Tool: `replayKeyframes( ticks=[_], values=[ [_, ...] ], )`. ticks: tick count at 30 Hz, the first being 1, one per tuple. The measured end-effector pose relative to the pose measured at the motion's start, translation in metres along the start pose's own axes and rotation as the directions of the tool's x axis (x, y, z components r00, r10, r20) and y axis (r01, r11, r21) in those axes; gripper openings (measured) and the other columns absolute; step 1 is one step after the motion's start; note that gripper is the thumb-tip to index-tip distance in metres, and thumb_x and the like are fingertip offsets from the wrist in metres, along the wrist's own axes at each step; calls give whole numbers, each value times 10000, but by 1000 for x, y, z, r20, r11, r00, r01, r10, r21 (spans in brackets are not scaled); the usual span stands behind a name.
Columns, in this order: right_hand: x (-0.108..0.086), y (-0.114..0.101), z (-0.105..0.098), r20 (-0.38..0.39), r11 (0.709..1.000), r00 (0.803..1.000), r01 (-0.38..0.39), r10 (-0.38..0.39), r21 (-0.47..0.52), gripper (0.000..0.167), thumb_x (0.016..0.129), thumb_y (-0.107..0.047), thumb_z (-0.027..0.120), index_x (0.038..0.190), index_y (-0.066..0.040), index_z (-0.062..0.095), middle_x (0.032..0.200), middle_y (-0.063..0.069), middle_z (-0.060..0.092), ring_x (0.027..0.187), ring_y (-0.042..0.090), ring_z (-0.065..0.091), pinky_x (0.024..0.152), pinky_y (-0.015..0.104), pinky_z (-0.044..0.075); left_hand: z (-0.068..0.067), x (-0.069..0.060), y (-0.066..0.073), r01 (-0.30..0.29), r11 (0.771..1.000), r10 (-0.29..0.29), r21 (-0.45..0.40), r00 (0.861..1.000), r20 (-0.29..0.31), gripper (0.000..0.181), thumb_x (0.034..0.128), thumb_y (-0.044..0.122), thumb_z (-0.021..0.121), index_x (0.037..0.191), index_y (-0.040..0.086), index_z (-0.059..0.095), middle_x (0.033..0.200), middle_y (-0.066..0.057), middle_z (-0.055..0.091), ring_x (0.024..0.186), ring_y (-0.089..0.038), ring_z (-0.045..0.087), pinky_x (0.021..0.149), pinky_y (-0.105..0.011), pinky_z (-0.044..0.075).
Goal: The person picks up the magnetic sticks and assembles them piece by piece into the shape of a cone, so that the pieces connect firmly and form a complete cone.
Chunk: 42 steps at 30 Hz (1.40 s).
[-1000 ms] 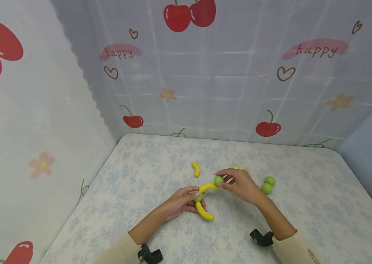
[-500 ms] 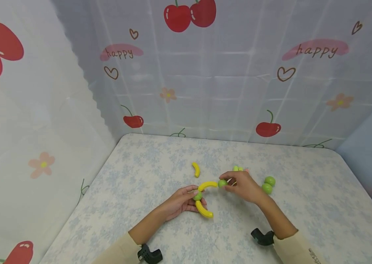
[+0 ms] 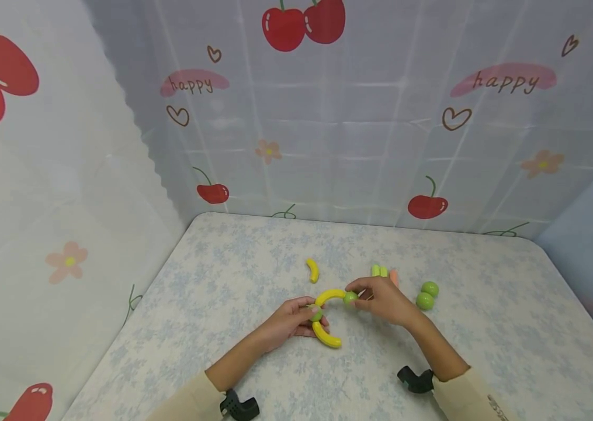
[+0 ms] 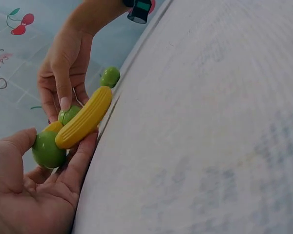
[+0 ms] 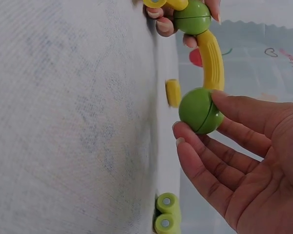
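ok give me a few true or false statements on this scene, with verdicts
1. The right hand pinches a glossy, plastic-looking green ball. True.
2. The other hand holds nothing. False: the left hand grips another glossy green ball.
3. Every curved yellow bar touches a ball. False: one curved yellow bar lies apart on the blue-patterned white table.
4. In the head view, a pink stick lies right of two pale green sticks. True.
5. Two more green balls lie right of the right hand. True.

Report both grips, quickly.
Left grip: pinching a green ball that touches two curved yellow rods.
Right grip: pinching a second green ball against one rod's end.
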State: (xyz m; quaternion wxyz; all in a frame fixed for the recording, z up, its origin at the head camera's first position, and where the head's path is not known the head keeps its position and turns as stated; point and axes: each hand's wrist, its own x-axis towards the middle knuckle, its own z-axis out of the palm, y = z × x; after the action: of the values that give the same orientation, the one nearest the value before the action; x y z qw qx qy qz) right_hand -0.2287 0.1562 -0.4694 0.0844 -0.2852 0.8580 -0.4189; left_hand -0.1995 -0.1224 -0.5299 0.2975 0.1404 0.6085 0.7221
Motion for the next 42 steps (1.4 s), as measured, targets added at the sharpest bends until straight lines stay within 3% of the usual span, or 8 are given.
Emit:
replayKeyframes(
  ticks=[4,10,19,26,29,42],
  values=[
    [1,2,1,16,1000,1000,-13,13,4,254,910,-77,766,1156,-20,736,1116,101,734,877,181,706,718,251,575,4,-1,2,-21,988,33,156,997,-71,409,1049,248,600,1340,-40,598,1128,-156,707,996,-225,710,838,-353,599],
    [1,6,4,51,999,998,-22,21,33,250,909,-60,760,1153,-14,733,1101,111,732,860,202,697,699,255,563,6,-3,5,-26,922,84,386,987,-135,371,1013,249,663,1288,1,669,929,-97,740,727,-181,684,654,-308,596],
    [4,10,12,61,999,997,-44,43,15,243,899,-102,784,1135,-51,752,1076,68,736,822,181,681,662,256,549,2,-3,6,-32,835,114,550,987,-116,539,926,341,772,1395,134,608,900,16,713,586,-146,621,532,-288,539],
    [2,6,17,56,999,998,-39,37,24,247,906,-81,771,1138,-3,735,1082,95,731,842,176,688,679,257,558,5,-5,9,-74,730,154,680,986,-58,640,890,434,790,1398,91,606,698,41,644,517,-51,492,488,-211,428],
    [1,4,18,51,999,998,-46,45,22,256,904,-69,769,1145,9,730,1094,103,728,852,175,684,685,258,557,7,-4,10,-73,696,153,714,987,-48,669,878,449,797,1407,89,600,645,51,622,506,-31,464,484,-196,410],
    [2,2,21,42,1000,999,-22,23,-17,313,908,-31,751,1216,12,714,1163,122,718,905,206,691,727,265,570,14,-2,15,20,666,67,746,994,-86,743,869,488,791,1466,129,533,499,85,527,411,-40,375,413,-200,327]
  ],
)
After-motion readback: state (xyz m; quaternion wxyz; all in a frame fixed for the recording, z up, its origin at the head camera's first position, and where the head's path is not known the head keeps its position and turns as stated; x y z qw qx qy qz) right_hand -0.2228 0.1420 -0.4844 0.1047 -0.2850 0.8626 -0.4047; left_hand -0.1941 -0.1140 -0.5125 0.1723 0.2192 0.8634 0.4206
